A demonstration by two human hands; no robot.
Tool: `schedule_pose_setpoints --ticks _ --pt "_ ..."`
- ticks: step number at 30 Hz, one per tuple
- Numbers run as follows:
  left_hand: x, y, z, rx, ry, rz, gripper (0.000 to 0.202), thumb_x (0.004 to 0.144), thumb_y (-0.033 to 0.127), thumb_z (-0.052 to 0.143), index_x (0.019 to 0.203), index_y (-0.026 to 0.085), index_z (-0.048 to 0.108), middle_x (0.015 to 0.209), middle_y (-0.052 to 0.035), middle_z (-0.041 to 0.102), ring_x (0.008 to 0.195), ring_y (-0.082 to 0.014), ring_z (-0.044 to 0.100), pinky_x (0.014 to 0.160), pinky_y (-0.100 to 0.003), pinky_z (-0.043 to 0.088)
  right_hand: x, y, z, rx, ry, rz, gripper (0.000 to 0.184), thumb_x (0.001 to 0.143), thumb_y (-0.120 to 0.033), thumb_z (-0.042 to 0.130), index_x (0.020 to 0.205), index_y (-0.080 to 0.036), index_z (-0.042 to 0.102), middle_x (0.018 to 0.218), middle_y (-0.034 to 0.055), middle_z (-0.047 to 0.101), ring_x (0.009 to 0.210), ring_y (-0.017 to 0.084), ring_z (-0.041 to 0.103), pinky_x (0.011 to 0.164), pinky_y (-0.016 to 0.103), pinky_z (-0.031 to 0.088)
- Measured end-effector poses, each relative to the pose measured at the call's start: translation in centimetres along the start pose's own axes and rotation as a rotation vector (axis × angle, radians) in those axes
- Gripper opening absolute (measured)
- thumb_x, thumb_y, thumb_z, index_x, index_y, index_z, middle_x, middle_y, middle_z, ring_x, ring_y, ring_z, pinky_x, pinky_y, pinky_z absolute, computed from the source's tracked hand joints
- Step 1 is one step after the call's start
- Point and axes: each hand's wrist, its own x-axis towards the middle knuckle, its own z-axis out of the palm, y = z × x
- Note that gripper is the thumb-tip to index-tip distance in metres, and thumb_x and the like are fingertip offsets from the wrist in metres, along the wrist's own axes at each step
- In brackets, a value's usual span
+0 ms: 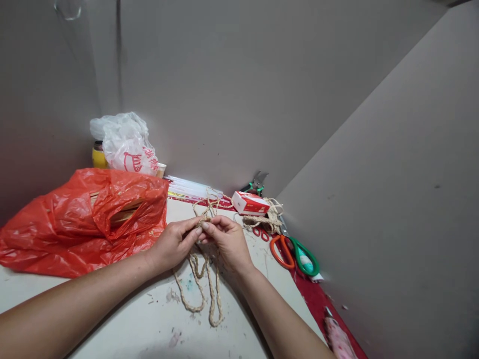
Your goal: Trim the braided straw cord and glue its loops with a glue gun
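Note:
My left hand (174, 245) and my right hand (226, 240) meet over the middle of the white table (123, 324), and both pinch the same braided jute rope (205, 286) at about the same spot. Loops of the rope rise behind my fingertips toward the wall. Its long strands hang down and lie on the table between my forearms. Both hands have their fingers pressed together on the rope.
A red plastic bag (80, 222) with wooden sticks in it lies at the left. Behind it stand a white plastic bag (125, 142) and a yellow jar (99, 155). At the right lie a red-and-white box (251, 203), more rope (270, 215), orange and green scissors (295, 253), pliers (255, 183).

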Motion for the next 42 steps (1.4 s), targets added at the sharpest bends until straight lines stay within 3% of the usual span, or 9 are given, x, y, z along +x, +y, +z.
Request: schedule_pose_setpoints --ticks 4,8,11,13,18,25,31,37,42 --pt "0.1 0.2 0.0 -0.052 0.001 -0.017 0.031 0.091 0.026 0.045 0.114 0.018 0.064 0.092 -0.0041 0.068 0.089 -0.0172 0.06 0.086 -0.03 0.046 0.2 0.1 -0.3 -0.059 -0.017 -0.038 0.025 0.061 -0.032 0.081 0.065 -0.016 0.061 0.054 -0.0022 0.063 0.048 0.009 0.058 0.047 0.019 0.048" --pt "0.5 0.3 -0.1 -0.241 0.014 -0.222 0.035 0.088 0.034 0.05 0.114 0.016 0.065 0.064 0.0009 0.059 0.054 -0.0104 0.049 0.055 -0.022 0.043 0.7 0.1 -1.2 -0.133 -0.035 -0.099 0.021 0.063 -0.029 0.08 0.072 -0.016 0.066 0.055 -0.0057 0.057 0.045 0.004 0.044 0.042 0.016 0.036" --pt "0.8 0.3 -0.3 -0.423 -0.024 -0.365 0.041 0.083 0.04 0.056 0.111 0.012 0.066 0.053 0.0054 0.046 0.044 -0.0066 0.035 0.044 -0.02 0.033 0.9 -0.1 -1.7 -0.044 -0.104 -0.079 0.036 0.065 -0.027 0.079 0.098 -0.022 0.066 0.06 -0.0075 0.055 0.046 0.004 0.043 0.044 0.016 0.035" --pt "0.9 0.3 -0.5 -0.498 -0.058 -0.408 0.043 0.079 0.043 0.06 0.108 0.011 0.067 0.052 0.0064 0.042 0.044 -0.0064 0.035 0.045 -0.02 0.033 1.0 -0.3 -2.0 0.004 -0.166 -0.044 0.047 0.065 -0.027 0.079 0.109 -0.024 0.064 0.059 -0.008 0.052 0.045 0.005 0.042 0.044 0.017 0.034" --pt "1.0 0.8 -0.8 -0.589 -0.108 -0.477 0.04 0.075 0.042 0.065 0.101 0.011 0.069 0.052 0.0061 0.042 0.045 -0.0056 0.032 0.045 -0.02 0.026 1.2 -0.7 -2.7 0.071 -0.291 0.046 0.033 0.065 -0.03 0.079 0.097 -0.022 0.07 0.052 -0.0087 0.044 0.041 0.003 0.034 0.039 0.016 0.028" --pt "1.1 1.5 -1.2 -0.697 -0.216 -0.503 0.027 0.08 0.035 0.061 0.09 0.011 0.07 0.052 0.0056 0.042 0.044 -0.0046 0.026 0.047 -0.021 0.021 1.4 -0.9 -4.3 -0.03 -0.428 0.1 0.037 0.07 -0.026 0.076 0.106 -0.024 0.069 0.058 -0.0028 0.061 0.04 0.003 0.04 0.036 0.014 0.024" --pt "1.1 1.4 -1.2 -0.718 -0.23 -0.512 0.023 0.08 0.033 0.061 0.082 0.011 0.067 0.053 0.0055 0.04 0.045 -0.0052 0.026 0.047 -0.021 0.021 1.3 -1.1 -4.3 -0.128 -0.405 0.093 0.035 0.07 -0.026 0.076 0.103 -0.021 0.07 0.059 -0.0014 0.065 0.036 0.002 0.038 0.036 0.015 0.028" --pt "0.9 1.2 -1.0 -0.77 -0.217 -0.536 0.018 0.08 0.032 0.062 0.082 0.014 0.062 0.052 0.0065 0.04 0.044 -0.0051 0.027 0.048 -0.02 0.026 1.1 -1.2 -3.7 -0.208 -0.333 0.065 0.038 0.066 -0.029 0.079 0.101 -0.019 0.071 0.056 -0.0023 0.061 0.042 0.006 0.046 0.037 0.015 0.03" --pt "0.8 0.9 -1.0 -0.751 -0.229 -0.571 0.021 0.082 0.034 0.061 0.078 0.014 0.06 0.052 0.0066 0.038 0.045 -0.0055 0.028 0.048 -0.019 0.025 1.6 -0.8 -3.6 -0.203 -0.333 0.026 0.03 0.065 -0.03 0.079 0.091 -0.017 0.072 0.052 -0.0036 0.058 0.041 0.005 0.044 0.036 0.015 0.029"
